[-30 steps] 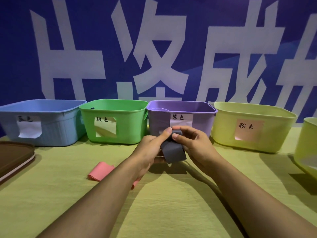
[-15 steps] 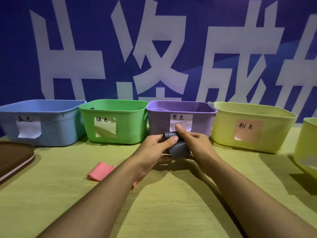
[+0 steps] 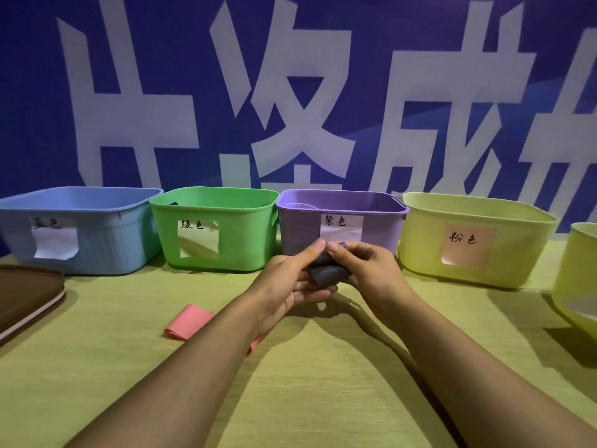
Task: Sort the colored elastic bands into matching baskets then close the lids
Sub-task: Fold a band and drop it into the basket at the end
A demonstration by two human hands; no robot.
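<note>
Fingers (image 3: 311, 253) and thumbs of both hands close on a folded grey band (image 3: 326, 271), held above the yellow-green tablecloth (image 3: 323, 399) just in front of the purple basket (image 3: 339, 218); the left hand (image 3: 290, 282) cups it from below and the left, the right hand (image 3: 368, 273) pinches it from the right, thumbs meeting on top. Both forearms reach forward from the lower edge, converging at the band. A pink band (image 3: 189, 321) lies flat on the cloth, partly under the left forearm. Behind stand the blue basket (image 3: 97, 234), green basket (image 3: 226, 234), the purple one labelled 紫色, and a yellow basket (image 3: 517, 247) labelled 粉色; the green one reads 绿色
</note>
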